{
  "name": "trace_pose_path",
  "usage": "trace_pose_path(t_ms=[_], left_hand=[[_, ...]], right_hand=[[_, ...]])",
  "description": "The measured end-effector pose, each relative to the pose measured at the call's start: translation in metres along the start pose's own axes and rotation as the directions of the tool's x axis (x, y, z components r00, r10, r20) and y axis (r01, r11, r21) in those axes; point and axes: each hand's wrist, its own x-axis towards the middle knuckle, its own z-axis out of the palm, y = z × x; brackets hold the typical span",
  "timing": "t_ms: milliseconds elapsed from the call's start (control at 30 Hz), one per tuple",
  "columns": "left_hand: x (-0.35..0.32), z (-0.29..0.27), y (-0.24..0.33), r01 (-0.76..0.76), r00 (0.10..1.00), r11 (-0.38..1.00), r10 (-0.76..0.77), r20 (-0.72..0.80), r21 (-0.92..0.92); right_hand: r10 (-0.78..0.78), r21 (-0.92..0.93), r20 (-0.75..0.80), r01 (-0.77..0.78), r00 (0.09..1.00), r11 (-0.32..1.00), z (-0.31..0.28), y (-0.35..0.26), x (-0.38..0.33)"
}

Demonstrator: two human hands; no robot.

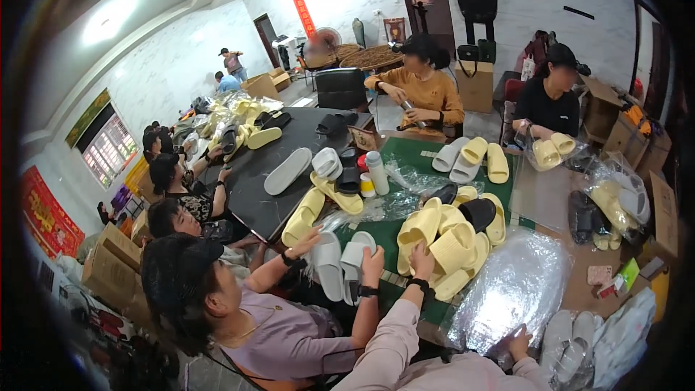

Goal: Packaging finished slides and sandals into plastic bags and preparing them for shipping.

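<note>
My left hand [422, 261] is closed on a pale yellow slipper [454, 247] at the near side of a heap of yellow slippers. A black slipper [478, 214] lies among them. To the right, a thick stack of clear plastic bags [507, 282] spreads over the table's near edge. At the stack's lower right edge my right hand [518, 342] pinches the plastic; its fingertips are partly hidden. On my left, a co-worker in a lilac top holds a pair of grey-white slippers [342, 263], one in each hand.
Across the green table [405, 150] sit two more people, one in an orange top [427, 90] and one in black. White bottles [376, 171] stand mid-table. Bagged slippers [615, 199], a phone [599, 275] and grey slippers [568, 347] lie to the right. Cardboard boxes [116, 261] are stacked at left.
</note>
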Motion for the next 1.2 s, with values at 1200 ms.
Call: trace_pose_path(t_ms=[1200], left_hand=[[-0.214,0.078,0.059,-0.445,0.499,0.894,0.202,0.842,0.049]], right_hand=[[-0.173,-0.055,-0.054,0.17,0.984,0.984,-0.037,0.022,-0.008]])
